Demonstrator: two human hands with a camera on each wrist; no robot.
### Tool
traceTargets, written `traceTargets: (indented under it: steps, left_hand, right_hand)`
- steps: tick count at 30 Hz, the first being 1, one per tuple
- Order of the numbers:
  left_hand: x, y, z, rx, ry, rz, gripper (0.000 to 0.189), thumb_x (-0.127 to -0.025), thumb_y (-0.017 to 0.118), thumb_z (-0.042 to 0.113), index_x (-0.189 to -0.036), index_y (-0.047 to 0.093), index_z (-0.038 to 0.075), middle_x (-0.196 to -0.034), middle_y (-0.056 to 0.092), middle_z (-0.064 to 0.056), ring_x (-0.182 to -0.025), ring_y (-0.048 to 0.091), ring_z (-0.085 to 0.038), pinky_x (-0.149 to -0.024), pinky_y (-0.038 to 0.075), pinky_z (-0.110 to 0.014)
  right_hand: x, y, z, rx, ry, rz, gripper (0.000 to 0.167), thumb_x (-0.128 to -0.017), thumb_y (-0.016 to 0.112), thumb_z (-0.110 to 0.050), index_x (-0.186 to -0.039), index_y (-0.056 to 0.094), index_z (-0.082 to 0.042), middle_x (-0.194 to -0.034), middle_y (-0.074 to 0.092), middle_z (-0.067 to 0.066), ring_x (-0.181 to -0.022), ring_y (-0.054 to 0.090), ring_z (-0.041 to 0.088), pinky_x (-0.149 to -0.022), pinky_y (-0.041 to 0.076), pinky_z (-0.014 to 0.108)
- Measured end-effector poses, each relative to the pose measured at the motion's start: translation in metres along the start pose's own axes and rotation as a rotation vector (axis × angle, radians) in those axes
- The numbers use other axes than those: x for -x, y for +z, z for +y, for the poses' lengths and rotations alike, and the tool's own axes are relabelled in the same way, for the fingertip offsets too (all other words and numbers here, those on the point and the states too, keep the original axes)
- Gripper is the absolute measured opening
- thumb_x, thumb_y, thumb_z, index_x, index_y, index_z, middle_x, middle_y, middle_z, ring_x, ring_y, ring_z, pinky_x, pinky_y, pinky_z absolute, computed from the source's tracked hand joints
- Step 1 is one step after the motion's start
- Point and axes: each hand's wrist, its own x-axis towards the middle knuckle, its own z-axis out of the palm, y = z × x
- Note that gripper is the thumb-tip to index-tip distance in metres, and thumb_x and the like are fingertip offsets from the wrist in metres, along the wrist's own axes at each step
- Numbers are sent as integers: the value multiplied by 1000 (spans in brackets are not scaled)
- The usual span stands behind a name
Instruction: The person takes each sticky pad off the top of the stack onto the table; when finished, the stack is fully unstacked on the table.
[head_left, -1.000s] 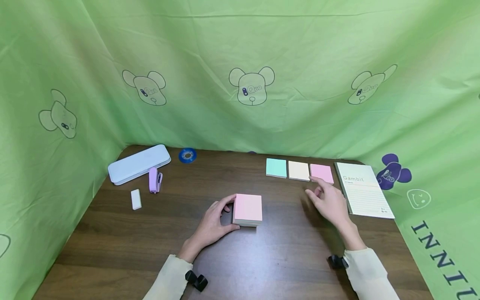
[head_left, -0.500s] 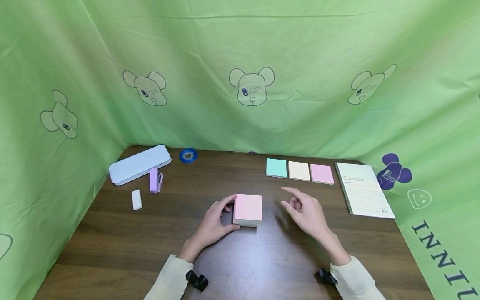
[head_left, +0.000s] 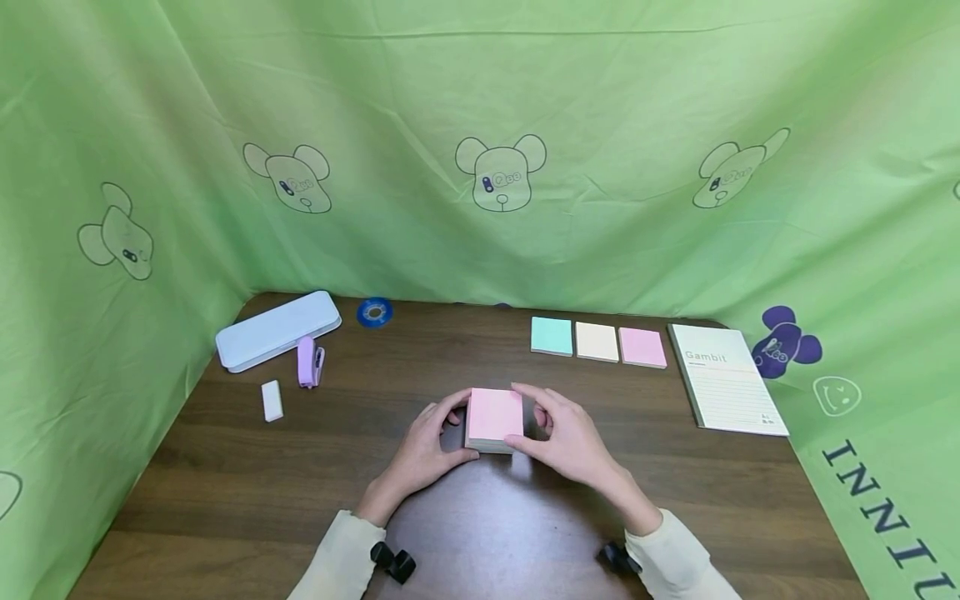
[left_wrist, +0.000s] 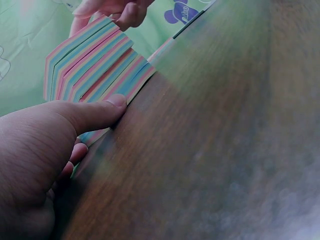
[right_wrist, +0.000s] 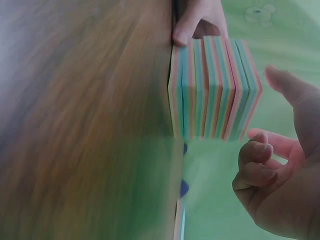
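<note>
A thick stack of sticky notes (head_left: 496,414) stands on the wooden table, pink on top. Its striped sides of several colours, made of several pads piled slightly unevenly, show in the right wrist view. My left hand (head_left: 422,446) grips the stack low on its left side, thumb at the near corner and index finger at the far corner. At the stack's upper right side is my right hand (head_left: 572,437), thumb and index finger spread about its top edge, the other fingers curled in. In the right wrist view, a gap shows between the right thumb (right_wrist: 285,82) and the top pad.
Behind to the right lie a mint pad (head_left: 551,336), a cream pad (head_left: 597,342) and a pink pad (head_left: 642,347), beside a notebook (head_left: 727,379). At left are a pale blue case (head_left: 279,330), a purple stapler (head_left: 307,362), a white eraser (head_left: 272,401) and blue tape (head_left: 374,312).
My right hand has come left from beside the pink pad in the back row to the right side of the stack. The left hand has stayed on the stack.
</note>
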Motion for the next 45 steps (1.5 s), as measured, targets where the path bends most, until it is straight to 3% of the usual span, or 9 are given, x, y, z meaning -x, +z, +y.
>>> traceTargets:
  steps: [3, 6, 10, 13, 17, 20, 26, 37, 45]
  left_hand:
    - [0, 0, -1, 4, -8, -9, 96, -80, 103, 20, -163, 54, 20, -114, 66, 2, -105, 58, -14, -93, 53, -35]
    - [0, 0, -1, 4, -7, -9, 96, -81, 103, 20, -163, 54, 20, -115, 67, 2, -105, 58, -14, -93, 53, -35]
    - [0, 0, 0, 2, 1, -3, 95, -81, 103, 19, -163, 54, 19, -116, 67, 2, -105, 59, -15, -92, 53, -34]
    - [0, 0, 0, 4, -7, -6, 95, -81, 102, 19, -163, 54, 19, -116, 66, 3, -105, 58, -15, -92, 53, -35]
    - [0, -1, 0, 15, -19, -16, 96, -81, 102, 19, -163, 54, 21, -116, 66, 3, -106, 58, -14, -93, 52, -35]
    - [0, -1, 0, 21, -13, -17, 96, -81, 102, 18, -163, 54, 20, -116, 66, 2, -106, 59, -15, -94, 52, -35]
    - [-1, -1, 0, 19, -19, -19, 96, -81, 103, 19, -163, 54, 21, -117, 66, 4, -107, 59, -15, -94, 52, -34]
    - [1, 0, 1, 15, -34, -19, 97, -80, 103, 18, -164, 53, 24, -115, 64, 5, -108, 58, -15, -96, 53, -36]
    - [1, 0, 0, 12, -21, -14, 98, -80, 103, 17, -164, 53, 23, -115, 64, 5, -108, 58, -15, -96, 53, -36]
  right_hand:
    - [-4, 5, -5, 21, 14, -22, 85, -79, 101, -40, -151, 68, -11, -86, 54, -5, -74, 46, 7, -65, 40, 26]
    - [-8, 9, -8, 50, 22, -39, 91, -75, 102, -42, -152, 67, -9, -98, 68, -2, -82, 58, 12, -71, 47, 31]
    - [-11, 13, -9, 55, 36, -55, 88, -75, 103, -38, -149, 68, -6, -128, 78, 9, -108, 74, 26, -88, 58, 46]
    - [-13, 14, -9, 38, 44, -59, 83, -74, 103, -35, -145, 70, -6, -133, 77, 11, -114, 75, 28, -92, 58, 48]
    - [-14, 13, -8, 18, 44, -51, 80, -73, 104, -36, -141, 72, -8, -128, 78, 6, -100, 69, 18, -86, 55, 38]
    - [-15, 9, -5, -3, 41, -38, 78, -73, 104, -35, -140, 73, -9, -114, 77, 1, -90, 59, 13, -79, 49, 32]
    - [-20, -5, 7, -37, 60, 5, 74, -75, 103, -32, -139, 72, -11, -86, 53, -6, -78, 46, 9, -69, 37, 27]
    - [-29, -28, 54, -11, 137, 50, 70, -78, 102, -30, -139, 72, -10, -83, 48, -1, -74, 40, 9, -67, 31, 26]
    - [-33, -28, 82, 51, 193, -8, 80, -78, 101, -36, -145, 69, -4, -82, 49, 0, -76, 44, 15, -70, 36, 33]
